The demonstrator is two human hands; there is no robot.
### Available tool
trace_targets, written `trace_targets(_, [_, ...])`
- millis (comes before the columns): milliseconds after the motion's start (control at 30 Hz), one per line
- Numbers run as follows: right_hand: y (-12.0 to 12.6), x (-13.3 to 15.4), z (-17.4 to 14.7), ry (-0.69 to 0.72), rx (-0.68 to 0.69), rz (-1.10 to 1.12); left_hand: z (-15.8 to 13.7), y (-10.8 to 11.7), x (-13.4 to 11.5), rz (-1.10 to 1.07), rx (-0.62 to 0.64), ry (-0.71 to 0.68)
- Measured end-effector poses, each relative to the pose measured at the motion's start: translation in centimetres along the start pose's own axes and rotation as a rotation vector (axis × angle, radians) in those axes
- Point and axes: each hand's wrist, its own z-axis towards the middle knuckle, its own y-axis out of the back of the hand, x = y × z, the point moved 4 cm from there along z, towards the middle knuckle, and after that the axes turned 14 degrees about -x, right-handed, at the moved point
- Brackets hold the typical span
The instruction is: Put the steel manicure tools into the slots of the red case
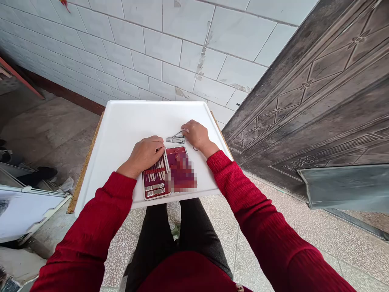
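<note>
A manicure set case lies unfolded near the front edge of a white tray-like tabletop. Its left half holds several metal tools in red loops, with nail clippers at the bottom; the right half is partly blurred out. My left hand rests over the case's upper left part, fingers curled and thumb at its edge. Beyond the case is a silver nail clipper with its lever raised. My right hand pinches the lever's end between thumb and fingers.
A white tiled wall stands right behind the tabletop. To the right is a dark patterned metal door with a grey-green sheet in front. White-panelled items sit at the lower left.
</note>
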Motion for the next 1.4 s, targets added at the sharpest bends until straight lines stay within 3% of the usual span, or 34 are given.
trace_targets(233, [-1.1, -0.3, -0.3, 0.089, -0.055, 0.030, 0.0, 0.0, 0.0, -0.011, -0.015, 0.013])
trace_targets(467, [-0.3, -1.1, -0.3, 0.075, -0.140, 0.175, -0.1, 0.1, 0.5, -0.033, -0.025, 0.082])
trace_targets(633, [0.2, -1.5, -0.5, -0.075, -0.250, 0.601, 0.1, 0.3, 0.8, -0.029, -0.049, 0.154])
trace_targets(767, [0.0, -1.2, -0.6, -0.201, -0.295, 1.011, 0.1, 0.7, 1.0, -0.050, -0.155, 0.232])
trace_targets(933, [0.6, 0.4, -1.2, -0.149, -0.216, 1.236, 0.2, 1.0, 0.5, -0.185, -0.225, 0.303])
trace_targets(1167, [1.0, 2.5, -2.2, -0.082, 0.012, 1.300, 0.3, 0.7, -0.6, -0.380, -0.147, 0.306])
trace_targets(1400, [0.4, 3.2, -2.4, -0.095, 0.119, 1.349, 0.3, 0.7, -0.9, -0.491, -0.133, 0.442])
